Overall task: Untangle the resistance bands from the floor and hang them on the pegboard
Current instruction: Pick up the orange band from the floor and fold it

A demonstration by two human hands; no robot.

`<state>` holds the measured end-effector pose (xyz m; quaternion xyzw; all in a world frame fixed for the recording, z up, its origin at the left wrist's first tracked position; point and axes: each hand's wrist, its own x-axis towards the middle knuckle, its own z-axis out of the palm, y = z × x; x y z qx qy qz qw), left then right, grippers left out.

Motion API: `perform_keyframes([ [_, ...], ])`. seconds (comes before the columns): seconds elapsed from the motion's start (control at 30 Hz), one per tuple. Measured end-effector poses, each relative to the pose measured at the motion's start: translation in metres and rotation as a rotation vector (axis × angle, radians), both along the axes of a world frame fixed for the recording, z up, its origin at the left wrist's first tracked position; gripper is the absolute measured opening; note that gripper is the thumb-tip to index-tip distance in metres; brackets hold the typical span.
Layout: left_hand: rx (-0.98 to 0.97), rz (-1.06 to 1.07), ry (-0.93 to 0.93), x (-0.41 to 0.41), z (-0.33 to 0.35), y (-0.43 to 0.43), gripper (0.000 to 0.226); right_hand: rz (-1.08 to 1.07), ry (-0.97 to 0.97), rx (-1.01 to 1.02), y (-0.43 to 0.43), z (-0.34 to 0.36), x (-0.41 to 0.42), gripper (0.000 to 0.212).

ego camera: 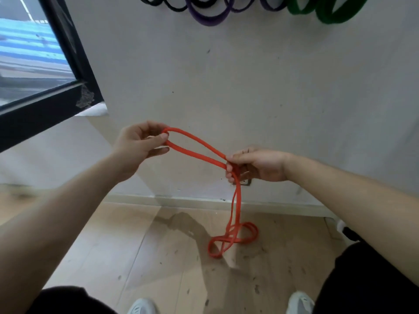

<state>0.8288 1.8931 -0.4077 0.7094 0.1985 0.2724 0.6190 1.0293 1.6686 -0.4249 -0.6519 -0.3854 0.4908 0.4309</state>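
**A:** Which step is this?

**B:** Untangling, I'd say. The left hand [140, 143] pinches the far end of a loop of the red band [195, 146] between thumb and fingers. The right hand [256, 165] has its fingers curled round the 2 strands where that loop closes. Between the hands the loop is drawn out in the air, in front of the wall [249, 87].

**A:** And the rest of it?

**B:** It drops from the right hand as 2 strands to the floor [136, 245], where the tangle [231, 239] lies in crossed coils near the skirting. I cannot tell whether that is 1 band or more.

**A:** What next, then?

**B:** My guess is to lift and feed the strands through the hands until those coils open, watching which strand crosses over which. A hard pull could tighten the crossing rather than free it. The band looks thin and stretchy, so it may spring. Hanging only makes sense once it is 1 plain loop.

**A:** Any box or bin for them?

**B:** None that I can see. The nearest thing to a holder is at the top edge, where black bands [172, 5], purple bands [208, 18] and green bands [328, 14] hang in a row, only their lower curves showing. The pegboard is out of view, so I cannot tell whether a peg is free.

**A:** Anything else?

**B:** A dark-framed window [34, 53] on the left, and 2 pale shoes [142, 307] at the bottom.
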Motion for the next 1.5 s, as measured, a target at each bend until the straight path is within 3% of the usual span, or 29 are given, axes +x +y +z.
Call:
perform_keyframes([
  [0.13,0.25,-0.1,0.322,-0.005,-0.013,0.004,0.014,-0.063,-0.067,0.097,-0.006,0.007,0.003,0.028],
  [0.23,0.368,-0.204,0.421,-0.004,-0.015,-0.006,0.02,-0.103,-0.097,0.187,-0.008,0.019,0.001,0.029],
  [0.43,0.447,-0.321,0.311,0.015,-0.009,-0.043,0.043,-0.005,-0.161,0.198,-0.011,0.032,-0.009,0.031],
  [0.6,0.527,-0.405,0.244,0.023,-0.005,-0.068,0.031,0.045,-0.148,0.175,-0.011,0.03,-0.013,0.03],
  [0.73,0.503,-0.336,0.168,0.025,-0.002,-0.072,0.018,0.066,-0.128,0.175,-0.013,0.029,-0.014,0.03],
  [1.0,0.386,-0.243,0.009,0.025,0.007,-0.073,0.012,0.122,-0.011,0.169,-0.011,0.024,-0.012,0.032],
  [1.27,0.247,0.032,-0.163,0.015,0.026,-0.052,0.013,0.158,0.042,0.03,-0.013,0.016,-0.001,0.038],
  [1.37,0.254,0.081,-0.102,0.008,0.023,-0.037,0.016,0.11,0.041,0.017,-0.015,0.015,0.002,0.04],
  [1.5,0.272,-0.005,0.08,-0.001,0.009,-0.022,0.012,-0.015,0.048,0.066,-0.017,0.014,0.009,0.04],
])
